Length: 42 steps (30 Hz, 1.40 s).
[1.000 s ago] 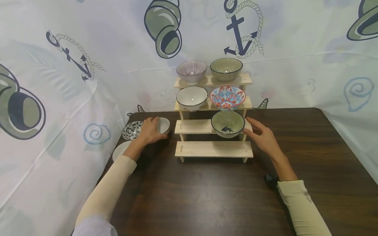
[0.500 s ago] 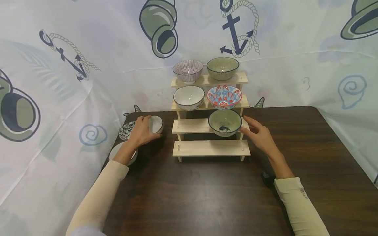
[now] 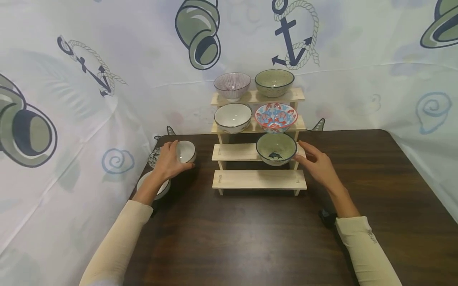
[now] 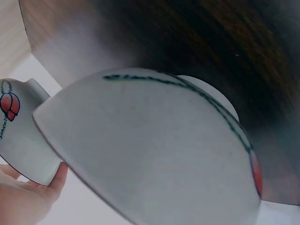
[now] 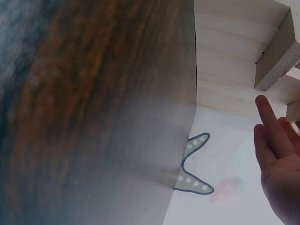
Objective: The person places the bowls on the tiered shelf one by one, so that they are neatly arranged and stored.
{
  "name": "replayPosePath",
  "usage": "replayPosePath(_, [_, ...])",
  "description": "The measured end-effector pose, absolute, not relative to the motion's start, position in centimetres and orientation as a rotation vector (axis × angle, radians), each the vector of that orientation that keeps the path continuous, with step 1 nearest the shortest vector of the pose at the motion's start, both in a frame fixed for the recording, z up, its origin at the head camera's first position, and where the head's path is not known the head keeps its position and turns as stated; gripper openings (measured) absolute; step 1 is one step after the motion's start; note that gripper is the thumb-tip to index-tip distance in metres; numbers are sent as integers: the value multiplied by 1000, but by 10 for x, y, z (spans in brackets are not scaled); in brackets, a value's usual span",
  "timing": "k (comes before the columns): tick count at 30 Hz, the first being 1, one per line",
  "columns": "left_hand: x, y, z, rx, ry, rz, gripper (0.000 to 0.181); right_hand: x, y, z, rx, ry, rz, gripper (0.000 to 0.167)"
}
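Observation:
Far left on the table, my left hand grips a small white bowl, fingers over its far side and thumb at the near side. The left wrist view shows red tulips on that bowl. A larger white bowl fills the foreground there; in the head view this bowl lies partly under my left wrist. My right hand is at the right side of a green bowl with a fish, thumb at its rim, fingers straight in the right wrist view. That bowl sits on the rack's third tier.
The stepped wooden rack carries a striped bowl, a speckled green bowl, a white bowl and a red-blue patterned bowl. A black-and-white floral dish is partly hidden behind my left hand.
My left hand has moved left with the white bowl, away from the rack, now covering more of the floral dish. My right hand stays by the green bowl.

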State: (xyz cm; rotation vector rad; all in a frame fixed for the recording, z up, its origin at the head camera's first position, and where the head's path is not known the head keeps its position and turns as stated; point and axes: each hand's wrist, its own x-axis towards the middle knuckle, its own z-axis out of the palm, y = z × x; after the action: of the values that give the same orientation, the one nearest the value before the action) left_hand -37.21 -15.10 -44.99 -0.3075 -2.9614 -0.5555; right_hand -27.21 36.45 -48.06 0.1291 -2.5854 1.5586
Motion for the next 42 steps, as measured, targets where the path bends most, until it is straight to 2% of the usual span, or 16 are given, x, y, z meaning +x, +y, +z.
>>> replayPosePath(26, [-361, -147, -417, -448, -2944, -542, 118, -268, 375, -481, 79, -2581, 1516, 70])
replayPosePath(42, [-334, -160, -407, -431, -2919, -566, 120, -275, 366, -485, 138, -2565, 1559, 68])
